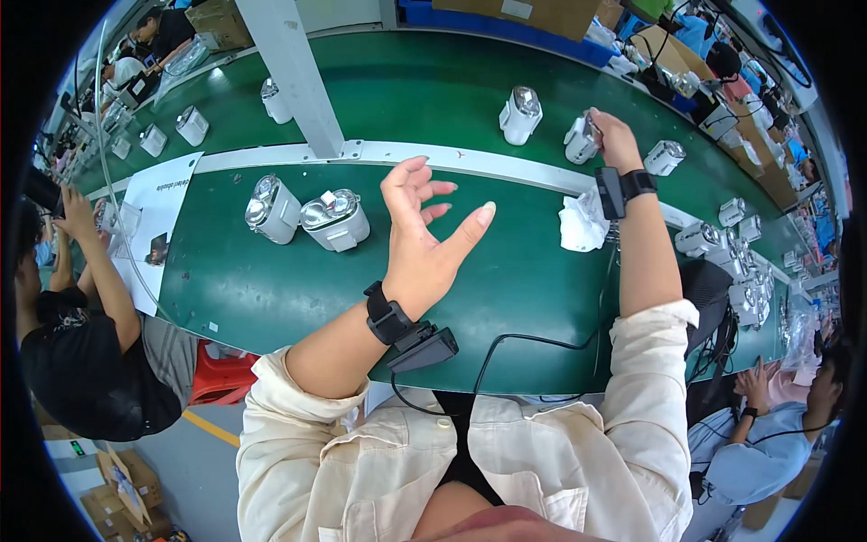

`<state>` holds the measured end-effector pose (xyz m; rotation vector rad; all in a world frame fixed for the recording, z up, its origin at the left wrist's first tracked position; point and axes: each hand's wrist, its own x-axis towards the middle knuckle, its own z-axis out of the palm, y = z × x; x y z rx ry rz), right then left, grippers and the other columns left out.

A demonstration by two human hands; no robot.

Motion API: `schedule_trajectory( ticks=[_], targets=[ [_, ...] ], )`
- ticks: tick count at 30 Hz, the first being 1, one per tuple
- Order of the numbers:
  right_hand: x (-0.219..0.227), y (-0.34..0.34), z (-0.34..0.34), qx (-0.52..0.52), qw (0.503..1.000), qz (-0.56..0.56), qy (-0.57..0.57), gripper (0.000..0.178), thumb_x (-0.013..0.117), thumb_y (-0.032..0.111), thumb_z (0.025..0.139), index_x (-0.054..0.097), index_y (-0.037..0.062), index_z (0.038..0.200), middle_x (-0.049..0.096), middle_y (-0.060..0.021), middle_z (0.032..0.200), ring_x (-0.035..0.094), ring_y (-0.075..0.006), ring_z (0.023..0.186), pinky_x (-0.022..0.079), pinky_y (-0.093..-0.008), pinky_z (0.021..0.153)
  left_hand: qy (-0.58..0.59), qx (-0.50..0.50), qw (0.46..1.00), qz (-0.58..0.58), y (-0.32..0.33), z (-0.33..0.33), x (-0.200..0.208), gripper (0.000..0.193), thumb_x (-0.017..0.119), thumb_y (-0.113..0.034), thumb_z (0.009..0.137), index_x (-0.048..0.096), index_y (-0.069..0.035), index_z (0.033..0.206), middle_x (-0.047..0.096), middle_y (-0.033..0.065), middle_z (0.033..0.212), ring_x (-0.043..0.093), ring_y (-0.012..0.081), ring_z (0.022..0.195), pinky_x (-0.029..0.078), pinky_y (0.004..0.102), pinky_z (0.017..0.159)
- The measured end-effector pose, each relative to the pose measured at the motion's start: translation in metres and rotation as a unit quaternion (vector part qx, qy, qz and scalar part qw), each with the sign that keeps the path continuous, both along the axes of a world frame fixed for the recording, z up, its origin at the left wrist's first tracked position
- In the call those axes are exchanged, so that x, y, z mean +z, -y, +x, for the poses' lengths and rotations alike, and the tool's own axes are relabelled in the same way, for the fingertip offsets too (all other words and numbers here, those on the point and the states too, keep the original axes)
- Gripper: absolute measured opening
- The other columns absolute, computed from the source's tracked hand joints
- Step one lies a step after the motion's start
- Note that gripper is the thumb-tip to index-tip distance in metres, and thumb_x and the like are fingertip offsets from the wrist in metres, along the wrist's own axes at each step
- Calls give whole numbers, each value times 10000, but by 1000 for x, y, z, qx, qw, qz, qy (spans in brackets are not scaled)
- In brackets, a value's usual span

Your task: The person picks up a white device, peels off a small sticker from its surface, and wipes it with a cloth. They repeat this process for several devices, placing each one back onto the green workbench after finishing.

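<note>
My left hand (423, 237) is raised over the green table, fingers apart and curled a little, holding nothing. Reaching across the white rail, my right hand (618, 144) has its fingers round the side of a white rounded device with a shiny top (579, 143) on the far green strip. Two similar units, one white device (274, 210) and a second white device (336, 221), stand on the near table left of my left hand. Another white device (520, 116) is left of the gripped one, and a further unit (665, 158) is to its right. Both wrists wear black straps with small boxes.
A crumpled white cloth or paper (583, 222) lies below my right hand. A grey post (293, 77) rises from the white rail (452, 163). Black cable (533, 338) crosses the near table. Several devices (736, 257) crowd the right. People sit on both sides.
</note>
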<state>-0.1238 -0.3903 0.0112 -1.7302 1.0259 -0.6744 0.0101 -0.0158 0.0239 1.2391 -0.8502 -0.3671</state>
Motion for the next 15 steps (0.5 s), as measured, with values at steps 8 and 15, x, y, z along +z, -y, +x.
schedule_trajectory(
  ticks=[8, 15],
  targets=[
    [55, -109, 86, -42, 865, -480, -137, 513, 651, 379, 852, 616, 26, 1224, 676, -203, 1081, 669, -311, 980, 518, -386, 849, 58, 25, 998, -12, -14, 7, 1, 815, 788, -223, 773, 241, -38, 1348, 379, 195, 1304, 512, 252, 1097, 435, 401, 907],
    [58, -116, 81, 49, 892, -303, -332, 637, 740, 193, 749, 522, -35, 1302, 656, -220, 1130, 632, -328, 1072, 500, -363, 907, 148, 70, 986, 29, -5, 7, -6, 856, 796, -235, 761, 258, -18, 1390, 361, 202, 1341, 490, 265, 1149, 427, 399, 954]
  ],
)
